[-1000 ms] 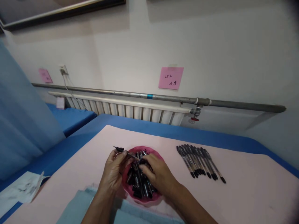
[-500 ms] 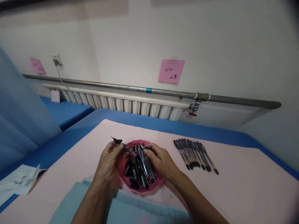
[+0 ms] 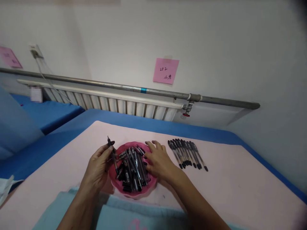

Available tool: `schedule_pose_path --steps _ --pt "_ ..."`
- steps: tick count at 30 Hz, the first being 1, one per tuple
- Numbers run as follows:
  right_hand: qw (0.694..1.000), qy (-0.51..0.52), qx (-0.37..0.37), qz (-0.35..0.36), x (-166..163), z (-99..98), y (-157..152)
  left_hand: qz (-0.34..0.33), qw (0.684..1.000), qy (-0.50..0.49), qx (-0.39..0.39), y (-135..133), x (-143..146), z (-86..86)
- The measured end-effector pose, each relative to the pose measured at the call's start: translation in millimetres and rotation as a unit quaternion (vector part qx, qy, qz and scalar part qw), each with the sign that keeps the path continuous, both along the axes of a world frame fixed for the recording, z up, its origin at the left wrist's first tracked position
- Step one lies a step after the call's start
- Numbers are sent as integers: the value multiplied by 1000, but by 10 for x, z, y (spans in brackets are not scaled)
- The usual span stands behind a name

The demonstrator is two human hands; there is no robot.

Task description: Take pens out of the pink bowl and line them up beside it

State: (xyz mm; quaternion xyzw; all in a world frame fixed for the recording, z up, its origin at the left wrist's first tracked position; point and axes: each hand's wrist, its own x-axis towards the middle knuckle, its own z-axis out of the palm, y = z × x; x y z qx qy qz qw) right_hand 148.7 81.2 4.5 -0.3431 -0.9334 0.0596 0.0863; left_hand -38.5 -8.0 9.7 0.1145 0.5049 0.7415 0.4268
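Note:
My left hand (image 3: 97,166) is closed on a black pen (image 3: 114,158), held upright at the left rim of a pink bowl (image 3: 150,190). The pen's bare writing tip points up. Over the bowl's right rim lies my right hand (image 3: 160,161), its fingers apart and no object seen in it; part of its palm side is hidden. Several clear-barrelled pen parts and black caps (image 3: 127,188) fill the bowl in a loose heap. To the right, several capped pens (image 3: 188,153) lie side by side in a slanted row on the pink sheet (image 3: 230,185).
A light blue cloth (image 3: 144,217) lies in front of the bowl. The blue bed edge (image 3: 144,123) runs behind the sheet, below a radiator (image 3: 122,107) and a metal pipe (image 3: 107,84). A white item (image 3: 5,190) is at the far left.
My left hand has turned the pen from slanted to nearly upright. My right hand has loosened and spread its fingers at the bowl's right side. The camera view has shifted right.

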Motion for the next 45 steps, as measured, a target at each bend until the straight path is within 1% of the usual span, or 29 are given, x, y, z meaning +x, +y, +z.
schedule_pose_path --steps 3,6,8,11,13,15,17,19,22,26,30,37,45 --pt "999 10 27 -28 0 -38 31 0 1000 -3 -3 4 -1 4" --pt "999 29 22 -40 15 29 43 -1 1000 -3 -5 9 0 11" --pt "999 34 2 -17 12 96 17 -1 1000 0 -13 10 3 14" --pt "998 50 -16 37 -22 153 -54 -7 1000 3 -20 8 14 22" --pt "996 52 -16 69 -48 146 -96 -12 1000 2 -21 7 24 30" --pt "996 38 -20 82 -61 119 -111 -13 1000 1 -23 5 32 39" --pt "997 14 -23 71 -54 94 -96 -11 1000 1 -24 4 35 45" --pt "999 -8 -24 42 -34 88 -61 -9 1000 0 -25 1 33 48" --pt "999 -24 -32 18 -1 124 -10 -18 999 1 -29 -1 29 54" --pt "999 -22 -38 22 14 213 -15 -23 999 0 -31 -1 34 66" --pt "997 -30 -59 47 1 262 -112 -19 999 -5 -33 2 43 66" --pt "987 -113 -108 27 -67 191 -230 -24 999 -5 -31 -4 41 53" --pt "989 -116 -92 24 -106 128 -272 -35 999 2 -24 9 19 21"
